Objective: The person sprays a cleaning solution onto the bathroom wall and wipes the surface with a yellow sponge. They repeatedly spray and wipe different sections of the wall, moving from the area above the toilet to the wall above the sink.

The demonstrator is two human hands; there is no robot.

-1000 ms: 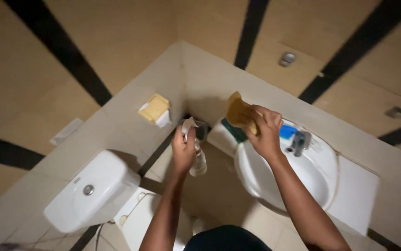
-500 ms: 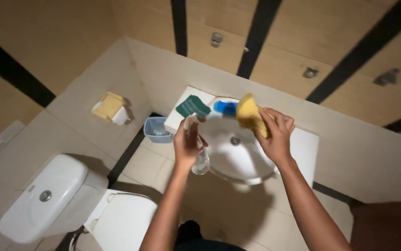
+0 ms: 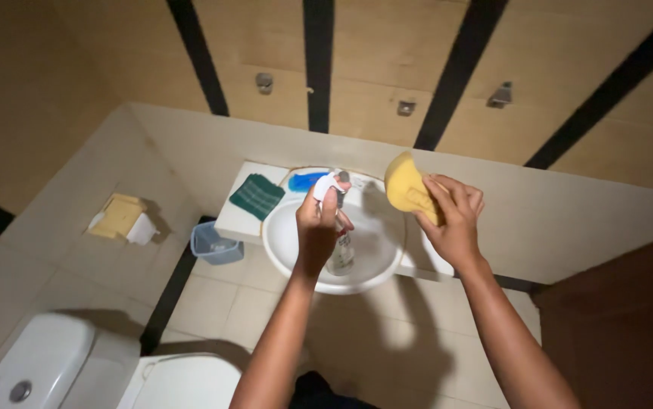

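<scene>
My left hand (image 3: pixel 319 227) grips a clear spray bottle (image 3: pixel 340 250) with a white trigger head, held upright over the white round sink (image 3: pixel 296 250). The nozzle points toward a yellow sponge (image 3: pixel 406 185), which my right hand (image 3: pixel 451 223) holds up above the right side of the sink. Both hands hang in the air just in front of the basin. The tap is hidden behind the bottle and my left hand.
A green scouring pad (image 3: pixel 257 195) and a blue cloth (image 3: pixel 305 180) lie on the white counter (image 3: pixel 228 221). A small blue bin (image 3: pixel 215 244) stands on the floor left of the sink. A toilet (image 3: pixel 114 375) is at the lower left. A holder (image 3: pixel 122 217) hangs on the left wall.
My view has swung left to face the sink squarely. The hands keep their grips on bottle and sponge, now centred over the basin, with the sponge a little farther from the bottle.
</scene>
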